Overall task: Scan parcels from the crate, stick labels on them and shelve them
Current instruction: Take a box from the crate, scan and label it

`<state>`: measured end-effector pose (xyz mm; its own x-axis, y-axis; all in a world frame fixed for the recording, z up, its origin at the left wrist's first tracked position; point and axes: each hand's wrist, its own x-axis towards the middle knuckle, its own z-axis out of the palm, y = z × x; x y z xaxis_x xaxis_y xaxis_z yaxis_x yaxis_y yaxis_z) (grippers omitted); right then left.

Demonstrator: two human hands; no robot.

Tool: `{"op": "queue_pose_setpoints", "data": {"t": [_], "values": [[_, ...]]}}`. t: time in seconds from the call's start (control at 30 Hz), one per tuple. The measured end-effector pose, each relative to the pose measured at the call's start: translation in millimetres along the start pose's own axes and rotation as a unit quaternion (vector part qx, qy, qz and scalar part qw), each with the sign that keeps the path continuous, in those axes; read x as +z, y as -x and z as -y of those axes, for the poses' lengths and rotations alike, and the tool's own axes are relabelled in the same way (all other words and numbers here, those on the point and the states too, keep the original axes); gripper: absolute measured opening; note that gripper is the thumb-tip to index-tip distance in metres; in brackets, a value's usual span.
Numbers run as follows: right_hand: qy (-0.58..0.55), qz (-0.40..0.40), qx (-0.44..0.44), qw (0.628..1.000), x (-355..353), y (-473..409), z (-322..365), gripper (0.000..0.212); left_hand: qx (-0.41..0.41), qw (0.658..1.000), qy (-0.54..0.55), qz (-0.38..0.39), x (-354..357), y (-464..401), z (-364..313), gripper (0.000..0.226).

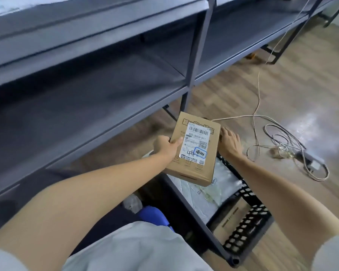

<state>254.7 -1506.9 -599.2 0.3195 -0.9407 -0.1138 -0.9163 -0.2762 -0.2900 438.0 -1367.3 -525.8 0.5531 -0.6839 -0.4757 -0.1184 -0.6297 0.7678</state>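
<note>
Now the left hand (165,146) holds the brown box (194,148) over the crate (249,218), the right hand (230,140) rests flat and loose behind it, so keep the label (196,144) facing up to scan.

Matt cardboard box (194,153), glossy paper label (196,145), black plastic crate (249,227), grey metal shelving (198,47)
</note>
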Motion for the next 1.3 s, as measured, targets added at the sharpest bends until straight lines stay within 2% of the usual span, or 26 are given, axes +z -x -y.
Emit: {"op": "queue_pose_setpoints", "data": {"t": [0.13, 0.23, 0.3, 0.4, 0.47, 0.6, 0.67, 0.77, 0.97, 1.1, 1.2, 1.3], "values": [[-0.102, 0.04, 0.071, 0.991, 19.3, 14.9, -8.4, 0.039, -0.052, 0.998, -0.021, 0.005, 28.5, -10.1, 24.7, 0.035], [-0.216, 0.073, 0.159, 0.961, 20.2, 27.4, -12.0, 0.038, -0.084, 0.996, -0.03, 0.001, 41.7, -13.5, 34.7, 0.041], [-0.32, 0.116, 0.212, 0.916, 19.6, 32.2, -16.1, 0.045, -0.114, 0.993, -0.015, 0.011, 51.8, -17.4, 40.1, 0.042], [-0.509, 0.214, 0.271, 0.788, 19.6, 36.3, -27.3, 0.045, -0.168, 0.984, 0.014, 0.049, 66.5, -21.4, 47.9, 0.05], [-0.537, 0.252, 0.264, 0.761, 17.9, 36.5, -33.3, 0.043, -0.199, 0.977, 0.023, 0.071, 74.7, -22.3, 51.9, 0.059], [-0.491, 0.284, 0.242, 0.787, 17.5, 31.2, -50.7, 0.035, -0.198, 0.975, -0.006, 0.105, 86.4, -24.3, 56.6, 0.061], [-0.463, 0.318, 0.257, 0.787, 14.2, 28.8, -63.5, 0.031, -0.137, 0.983, -0.053, 0.112, 88.8, -23.4, 53.0, 0.056], [-0.385, 0.37, 0.281, 0.798, 6.1, 30.4, -83.0, 0.041, -0.031, 0.985, -0.12, 0.121, 86.6, -23.6, 47.6, 0.049], [-0.202, 0.417, 0.411, 0.785, -2.8, 48.6, -119.7, 0.04, 0.153, 0.949, -0.261, 0.086, 74.4, -25.4, 46.8, 0.043], [-0.111, 0.413, 0.461, 0.777, -6.0, 56.9, -129.2, 0.04, 0.165, 0.943, -0.277, 0.087, 73.1, -23.8, 48.7, 0.044], [-0.084, 0.425, 0.492, 0.755, -10.1, 57.6, -130.9, 0.037, 0.175, 0.937, -0.288, 0.094, 72.9, -26.5, 53.9, 0.045], [-0.044, 0.441, 0.492, 0.75, -8.4, 59.8, -138.1, 0.036, 0.188, 0.927, -0.308, 0.102, 71.2, -28.7, 56.8, 0.046]]}}
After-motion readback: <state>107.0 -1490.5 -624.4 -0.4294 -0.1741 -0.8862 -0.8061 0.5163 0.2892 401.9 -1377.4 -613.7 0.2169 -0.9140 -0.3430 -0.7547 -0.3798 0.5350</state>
